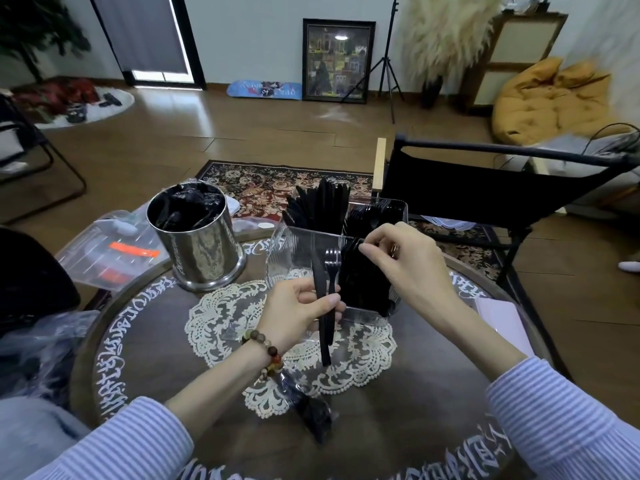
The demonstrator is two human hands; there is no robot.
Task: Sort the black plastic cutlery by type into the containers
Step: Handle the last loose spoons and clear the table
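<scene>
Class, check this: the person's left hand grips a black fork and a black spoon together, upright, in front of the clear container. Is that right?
Not quite. In the head view the left hand grips a black fork and a black knife, not a spoon, upright, in front of the clear container.

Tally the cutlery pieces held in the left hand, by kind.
Forks: 1, the fork gripped upright in the left hand.
Knives: 1, the knife beside it.
Spoons: 0.
Total: 2.

Home living room, rug [263, 185], beanbag [550, 102]
</scene>
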